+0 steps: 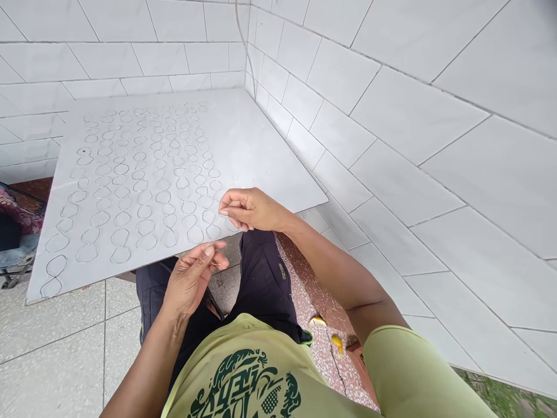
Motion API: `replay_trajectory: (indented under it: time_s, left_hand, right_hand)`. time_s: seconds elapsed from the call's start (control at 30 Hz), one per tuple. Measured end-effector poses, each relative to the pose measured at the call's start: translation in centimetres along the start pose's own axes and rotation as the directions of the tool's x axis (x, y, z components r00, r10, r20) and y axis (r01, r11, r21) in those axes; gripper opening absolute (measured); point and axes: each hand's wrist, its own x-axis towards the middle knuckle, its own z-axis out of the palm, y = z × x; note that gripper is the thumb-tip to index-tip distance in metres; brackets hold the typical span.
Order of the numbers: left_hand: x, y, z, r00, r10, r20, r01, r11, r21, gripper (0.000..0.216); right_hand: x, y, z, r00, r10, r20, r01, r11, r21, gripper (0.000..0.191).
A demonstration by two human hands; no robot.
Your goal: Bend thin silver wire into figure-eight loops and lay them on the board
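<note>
Near the middle of the frame, the right hand rests at the near edge of a white board, its fingers curled together and the fingertips pinched down onto the board's surface beside the last row of wire loops; whether a loop sits between those fingertips cannot be told, since the fingers cover the spot. Just below and to the left, the left hand hovers over the lap, palm turned up, thumb and forefinger brought close at the tips around something thin that is too small to make out. Figure-eight shaped loops of thin wire lie in ordered rows across the board, filling its left and centre parts up toward the upper left of the frame. White wall tiles run along the right and top. A thin cord hangs down the corner at the top centre. Dark trousers and a green shirt fill the lower centre, over a speckled floor.
</note>
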Motion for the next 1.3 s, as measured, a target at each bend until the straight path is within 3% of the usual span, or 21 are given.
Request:
replay_trajectory:
  time_s: [0.1,0.23,0.3,0.37,0.47,0.57,0.67,0.77,0.83,0.93,1.0,1.13,1.2,1.3]
  left_hand:
    - [0.3,0.7,-0.3,0.999,0.016,-0.040,-0.013,0.997,0.071,0.026]
    - [0.3,1.0,-0.5,0.996,0.011,-0.088,0.000,0.993,0.118,0.029]
    - [0.2,0.7,-0.2,0.994,-0.001,-0.110,0.015,0.992,0.127,0.031]
    - [0.1,0.1,0.3,0.990,-0.003,-0.138,0.021,0.991,0.130,0.032]
    - [-0.1,-0.8,1.4,0.978,0.042,-0.204,-0.018,0.993,0.114,0.031]
    - [-0.4,-1.6,2.3,0.966,0.056,-0.252,-0.040,0.997,0.069,0.033]
    - [-0.6,-2.1,2.7,0.964,0.047,-0.263,-0.044,0.999,0.015,0.034]
    - [-0.7,-2.5,2.6,0.964,0.030,-0.264,-0.043,0.998,-0.041,0.034]
    - [-0.6,-2.6,2.3,0.960,0.023,-0.278,-0.046,0.996,-0.078,0.034]
    - [-0.4,-2.4,2.0,0.957,0.019,-0.290,-0.060,0.989,-0.132,0.033]
    - [-0.3,-2.2,1.9,0.955,0.012,-0.296,-0.062,0.985,-0.161,0.033]
    - [-0.2,-2.1,1.9,0.945,0.025,-0.327,-0.083,0.983,-0.166,0.032]
    - [-0.2,-2.1,1.8,0.943,0.035,-0.331,-0.091,0.984,-0.153,0.031]
    - [-0.2,-1.9,1.4,0.948,0.036,-0.317,-0.079,0.990,-0.121,0.030]
  right_hand:
    - [-0.1,-0.5,0.0,0.996,0.024,0.085,-0.012,0.989,-0.146,0.014]
    - [-0.4,-1.1,0.0,0.980,-0.037,0.193,0.108,0.922,-0.373,0.018]
    - [-0.5,-1.2,0.3,0.973,-0.067,0.222,0.180,0.820,-0.544,0.028]
    - [-0.5,-0.9,0.9,0.973,-0.079,0.216,0.214,0.656,-0.724,0.034]
    - [-0.5,0.1,2.1,0.984,-0.100,0.150,0.178,0.423,-0.888,0.040]
    - [-0.4,1.5,3.1,0.984,-0.159,0.083,0.135,0.352,-0.926,0.047]
    - [-0.1,2.4,3.4,0.984,-0.166,0.064,0.133,0.451,-0.883,0.043]
    - [0.3,2.1,2.7,0.993,-0.106,0.044,0.105,0.689,-0.717,0.034]
    - [0.3,1.6,2.0,0.997,-0.073,-0.025,0.048,0.834,-0.550,0.031]
    - [-0.6,1.0,1.5,0.981,0.008,-0.196,-0.067,0.953,-0.295,0.040]
    - [-1.7,1.2,2.0,0.969,0.108,-0.221,-0.140,0.981,-0.134,0.047]
    - [-4.0,2.5,4.7,0.957,0.288,-0.034,-0.285,0.955,0.080,0.042]
    - [-4.7,3.2,6.4,0.955,0.297,0.005,-0.292,0.936,0.199,0.039]
    - [-5.3,3.8,8.1,0.965,0.263,-0.028,-0.240,0.917,0.319,0.036]
